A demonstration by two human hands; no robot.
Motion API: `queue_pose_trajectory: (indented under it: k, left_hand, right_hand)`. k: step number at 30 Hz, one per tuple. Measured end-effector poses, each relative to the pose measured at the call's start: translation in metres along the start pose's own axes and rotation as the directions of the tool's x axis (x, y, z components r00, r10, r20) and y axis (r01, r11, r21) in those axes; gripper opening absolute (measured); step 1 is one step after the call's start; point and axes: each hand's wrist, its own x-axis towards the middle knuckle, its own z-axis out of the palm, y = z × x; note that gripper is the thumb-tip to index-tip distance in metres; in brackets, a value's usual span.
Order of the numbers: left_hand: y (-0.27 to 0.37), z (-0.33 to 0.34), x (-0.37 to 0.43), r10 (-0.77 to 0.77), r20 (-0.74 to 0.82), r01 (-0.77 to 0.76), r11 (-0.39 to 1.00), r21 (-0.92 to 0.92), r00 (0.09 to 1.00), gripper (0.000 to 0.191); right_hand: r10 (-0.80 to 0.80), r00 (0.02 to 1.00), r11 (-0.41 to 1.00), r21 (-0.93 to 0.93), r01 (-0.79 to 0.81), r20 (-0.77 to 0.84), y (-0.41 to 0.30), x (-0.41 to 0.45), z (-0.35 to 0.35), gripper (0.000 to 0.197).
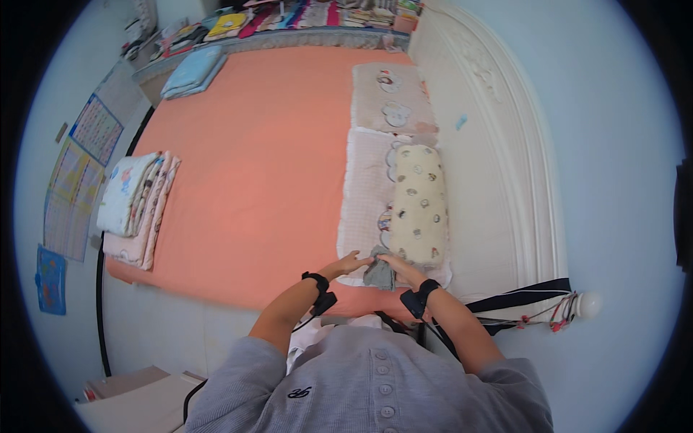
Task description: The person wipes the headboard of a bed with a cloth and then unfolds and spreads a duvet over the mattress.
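A small grey-green cloth point(381, 273) hangs between my two hands, above the near corner of a pink checked pillow mat point(365, 189). My left hand point(354, 262) is at the cloth's left upper edge, its fingers partly spread; whether they pinch the cloth is too small to tell. My right hand point(395, 262) grips the cloth's top from the right. Just beyond my right hand lies a long cream pillow point(419, 200) with small printed figures. A second pinkish mat point(373, 97) lies farther along the headboard. Black bands with small devices circle both wrists.
The bed has an orange sheet point(243, 162). Folded quilts point(130, 200) lie at its left edge, a folded blue blanket point(195, 70) at the far left. A cream headboard point(487, 162) bounds the right, with cables point(557, 316) at its post. Clothes and books fill the far ledge point(303, 39).
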Motion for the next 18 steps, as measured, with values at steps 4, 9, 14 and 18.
queue_pose_trajectory:
  k: [4,9,14,18]
  left_hand:
    - [-0.031,-0.014,-0.043,0.316,-0.023,-0.307,0.902,-0.303,0.949,0.074]
    - [-0.125,-0.083,-0.129,0.346,-0.22,-0.406,0.838,-0.365,0.912,0.056]
    - [-0.228,-0.167,-0.217,0.026,-0.377,-0.136,0.954,-0.269,0.926,0.046]
    - [-0.288,-0.182,-0.278,-0.231,-0.687,-0.313,0.761,-0.569,0.689,0.036]
  right_hand:
    - [0.063,0.983,0.981,0.169,-0.092,0.171,0.001,0.008,0.073,0.028]
    - [0.127,0.934,0.989,0.03,-0.145,0.333,0.027,0.041,0.2,0.031]
    - [0.118,0.856,0.722,-0.635,0.275,0.504,0.058,0.096,0.323,0.035]
    - [0.091,0.873,0.531,-0.765,0.365,0.48,0.074,0.124,0.401,0.034]
